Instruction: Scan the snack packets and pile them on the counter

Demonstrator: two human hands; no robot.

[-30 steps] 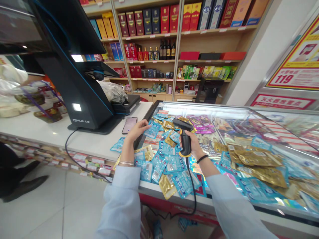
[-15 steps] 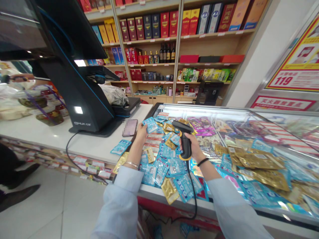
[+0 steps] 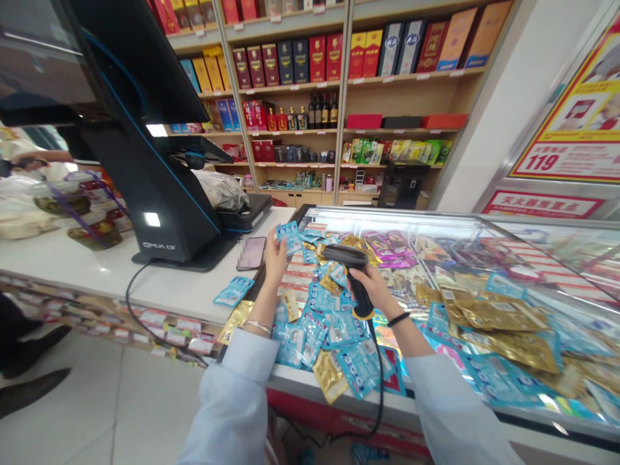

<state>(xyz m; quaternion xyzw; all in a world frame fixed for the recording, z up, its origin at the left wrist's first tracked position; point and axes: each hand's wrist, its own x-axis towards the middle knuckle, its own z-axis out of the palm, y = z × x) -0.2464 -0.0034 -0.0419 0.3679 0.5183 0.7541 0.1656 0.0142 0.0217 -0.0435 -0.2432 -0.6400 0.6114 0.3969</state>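
Pinched in my left hand point(image 3: 276, 257) is a blue snack packet point(image 3: 289, 237), raised over the near left corner of the glass-topped display case. My right hand point(image 3: 372, 288) wraps round the handle of a black and yellow barcode scanner point(image 3: 346, 256), its head turned left towards the packet. The scanner's black cable point(image 3: 380, 381) hangs down over the front of the case. Beneath both hands lie several loose blue packets point(image 3: 346, 327) and gold packets point(image 3: 330, 376). One blue packet point(image 3: 234, 291) rests on the white counter, left of my left forearm.
A phone point(image 3: 250, 252) lies by the large black checkout terminal point(image 3: 167, 213) on the white counter point(image 3: 109, 274). More gold packets point(image 3: 504, 313) are heaped on the right of the case. Shelves of boxes and bottles point(image 3: 290, 84) stand behind. Another person's shoes point(image 3: 36, 394) show at lower left.
My left hand has lifted the blue packet slightly and tilted it more upright. The scanner has swung left, its head now pointing towards the packet.
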